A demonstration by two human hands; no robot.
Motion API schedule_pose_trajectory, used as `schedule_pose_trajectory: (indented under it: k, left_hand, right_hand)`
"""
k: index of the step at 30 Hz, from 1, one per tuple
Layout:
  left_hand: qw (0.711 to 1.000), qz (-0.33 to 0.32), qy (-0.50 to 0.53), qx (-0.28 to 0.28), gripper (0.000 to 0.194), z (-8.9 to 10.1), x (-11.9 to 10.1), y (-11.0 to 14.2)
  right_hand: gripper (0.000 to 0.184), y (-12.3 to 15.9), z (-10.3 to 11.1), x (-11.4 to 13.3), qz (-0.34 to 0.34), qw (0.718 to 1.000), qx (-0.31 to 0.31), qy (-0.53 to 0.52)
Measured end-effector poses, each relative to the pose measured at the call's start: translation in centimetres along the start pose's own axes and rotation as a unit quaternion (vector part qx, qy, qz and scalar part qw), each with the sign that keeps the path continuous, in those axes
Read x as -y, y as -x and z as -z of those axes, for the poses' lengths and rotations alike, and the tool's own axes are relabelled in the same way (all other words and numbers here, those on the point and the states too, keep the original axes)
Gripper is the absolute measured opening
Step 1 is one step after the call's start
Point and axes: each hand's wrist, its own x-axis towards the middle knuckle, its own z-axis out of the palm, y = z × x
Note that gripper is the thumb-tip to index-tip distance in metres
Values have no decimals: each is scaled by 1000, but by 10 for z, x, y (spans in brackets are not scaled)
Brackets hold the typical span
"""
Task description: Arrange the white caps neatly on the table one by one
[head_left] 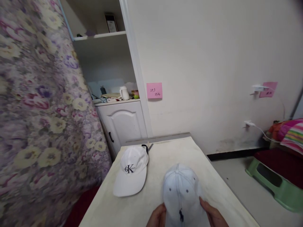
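Note:
A pale blue-white baseball cap (181, 189) with a small dark emblem on its front is between my two hands at the near edge of the view. My left hand (157, 216) grips its left side, fingers closed against the fabric. On the opposite side my right hand (213, 214) has its thumb pressed to the cap. The brim runs off the bottom of the view. To the left, a white baseball cap (133, 170) with black "CK" lettering lies on the cream-covered table (156, 195), brim facing me.
A floral curtain (47, 110) hangs at the left, beside a white cabinet (127, 121) with shelves. A wall with a pink note (154, 90) stands behind the table. A green stool (281, 189) and plugged-in white chargers (249, 123) are at the right.

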Motion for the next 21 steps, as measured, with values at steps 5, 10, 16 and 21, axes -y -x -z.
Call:
schedule_pose_trajectory:
  k: [5, 10, 16, 21]
  left_hand:
    - [1000, -4, 7, -3, 41, 1, 3, -4]
    - [1000, -11, 13, -5, 36, -2, 7, -6]
    - [998, -38, 42, 1, 45, 0, 13, -13]
    - [997, -62, 55, -1, 49, 8, 15, -20]
  right_hand:
    - [48, 2, -1, 4, -7, 999, 12, -29]
    - [58, 3, 0, 6, -6, 1000, -11, -13]
    - [50, 6, -5, 9, 7, 999, -30, -11]
    - [42, 5, -6, 10, 11, 999, -32, -35]
